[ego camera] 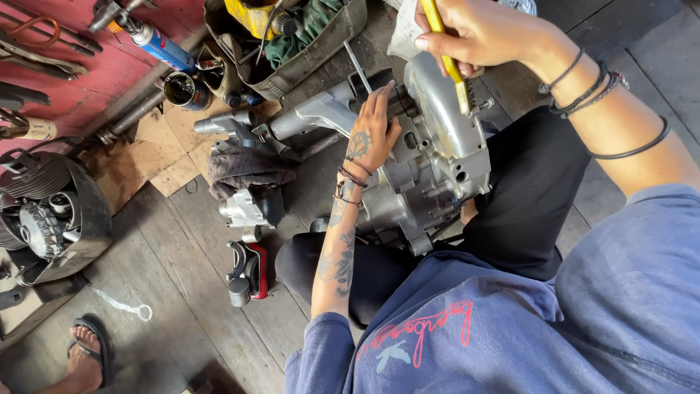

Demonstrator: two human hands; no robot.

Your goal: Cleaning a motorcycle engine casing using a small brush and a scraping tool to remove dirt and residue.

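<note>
Tin point(184, 89) holds dark liquid; metal tray point(321, 55) holds rags.

The engine casing point(437, 146) is cast metal, dull grey, with a smoother satin sheen on its curved cover. The tool handle point(446, 55) appears to be glossy yellow plastic. The floor point(175, 255) is worn, matt wooden planking; the rag point(244, 169) is coarse dark cloth, and the cardboard point(164, 157) is matt brown.
</note>
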